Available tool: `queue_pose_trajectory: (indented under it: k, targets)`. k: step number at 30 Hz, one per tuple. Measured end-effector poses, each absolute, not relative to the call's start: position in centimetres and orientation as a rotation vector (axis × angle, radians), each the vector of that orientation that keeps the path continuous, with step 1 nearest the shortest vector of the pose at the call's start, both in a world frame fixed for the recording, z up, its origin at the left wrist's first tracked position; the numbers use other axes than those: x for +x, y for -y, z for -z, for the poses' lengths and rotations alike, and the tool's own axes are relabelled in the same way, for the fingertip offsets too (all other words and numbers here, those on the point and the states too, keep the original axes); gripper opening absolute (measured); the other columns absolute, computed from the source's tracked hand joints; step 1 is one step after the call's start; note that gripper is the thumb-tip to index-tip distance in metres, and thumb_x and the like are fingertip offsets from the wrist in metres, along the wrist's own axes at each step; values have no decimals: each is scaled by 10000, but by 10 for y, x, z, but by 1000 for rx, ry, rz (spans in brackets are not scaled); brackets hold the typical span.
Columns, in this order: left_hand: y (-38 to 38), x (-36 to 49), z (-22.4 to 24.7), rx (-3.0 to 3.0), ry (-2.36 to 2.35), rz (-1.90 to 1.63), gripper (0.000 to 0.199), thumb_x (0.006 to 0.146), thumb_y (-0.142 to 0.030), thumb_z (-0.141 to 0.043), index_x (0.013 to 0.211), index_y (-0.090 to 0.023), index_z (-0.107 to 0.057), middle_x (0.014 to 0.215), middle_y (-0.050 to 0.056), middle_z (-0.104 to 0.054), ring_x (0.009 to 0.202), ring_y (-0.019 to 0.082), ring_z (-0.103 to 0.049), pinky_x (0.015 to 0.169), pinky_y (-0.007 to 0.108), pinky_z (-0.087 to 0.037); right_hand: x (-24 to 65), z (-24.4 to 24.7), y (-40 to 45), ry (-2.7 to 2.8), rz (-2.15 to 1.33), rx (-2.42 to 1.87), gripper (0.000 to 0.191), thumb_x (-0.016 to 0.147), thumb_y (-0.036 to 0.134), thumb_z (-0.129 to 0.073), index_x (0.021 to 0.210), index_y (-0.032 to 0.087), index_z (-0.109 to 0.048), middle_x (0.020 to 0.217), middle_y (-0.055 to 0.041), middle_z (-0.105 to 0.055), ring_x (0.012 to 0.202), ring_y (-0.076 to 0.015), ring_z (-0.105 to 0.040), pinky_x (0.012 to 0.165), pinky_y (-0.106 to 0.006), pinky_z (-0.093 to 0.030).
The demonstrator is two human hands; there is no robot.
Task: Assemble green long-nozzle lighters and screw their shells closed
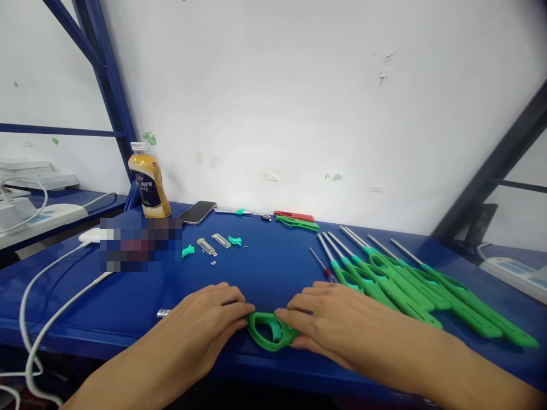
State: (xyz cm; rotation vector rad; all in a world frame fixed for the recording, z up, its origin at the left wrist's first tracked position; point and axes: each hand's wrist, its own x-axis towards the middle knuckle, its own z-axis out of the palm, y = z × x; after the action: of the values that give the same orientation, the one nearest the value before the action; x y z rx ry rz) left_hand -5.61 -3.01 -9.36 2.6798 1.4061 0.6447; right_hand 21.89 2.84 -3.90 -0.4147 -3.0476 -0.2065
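Note:
Low at the front edge of the blue table, a green long-nosed lighter [265,343] lies across both my hands, its ring-shaped trigger guard showing between them. Inside the ring sits a teal trigger [276,329]. My left hand [211,313] pinches the nozzle end; a silver tube tip [163,312] pokes out beyond its wrist. The fingers of my right hand [327,319] are closed round the handle, which they mostly cover. To the right, several assembled green lighters [405,285] lie side by side, and a thin screwdriver [329,274] rests beside them.
Clear fuel tanks [206,246] and teal triggers [234,241] lie mid-table. Behind are a red casing half [294,216], a green casing half [298,224], a metal rod [226,211], a phone [199,212] and a drink bottle [149,185]. White cables [60,307] hang at left.

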Motion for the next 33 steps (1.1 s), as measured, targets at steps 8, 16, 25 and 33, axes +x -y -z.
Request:
queue_pose_trajectory:
  k: [8, 16, 25, 33]
  targets:
    - [32, -57, 91, 2625, -1397, -564, 403, 1052, -75, -512, 1292, -331, -712, 1138, 4, -708, 1004, 177, -697, 903, 291, -541, 217, 42, -29, 3086, 170, -443, 269, 1004, 244, -744, 1266, 212, -693, 1044, -19, -769, 914, -229, -731, 819, -365, -490]
    - [33, -55, 102, 2593, -1414, -636, 387, 1047, -71, -497, 1215, -323, -738, 1113, 15, -685, 963, 171, -682, 865, 277, -518, 215, 43, -25, 3110, 147, -507, 341, 985, 174, -744, 1320, 180, -683, 1089, -39, -756, 924, -216, -708, 740, -330, -479]
    - [29, -56, 107, 2667, -1423, -690, 303, 1069, -119, -491, 1024, -256, -758, 1015, 32, -678, 854, 167, -665, 769, 265, -518, 223, 61, -10, 2955, 78, -704, 368, 1056, 248, -647, 1423, 218, -636, 1053, -41, -717, 926, -230, -682, 713, -342, -487]
    - [43, -69, 100, 2681, -1482, -622, 392, 1052, -187, -572, 1403, -338, -660, 1278, 52, -700, 1145, 223, -702, 981, 320, -556, 229, 84, -1, 2813, -51, -830, 465, 1103, 295, -557, 1566, 290, -511, 1223, -73, -686, 1116, -257, -681, 947, -388, -569]
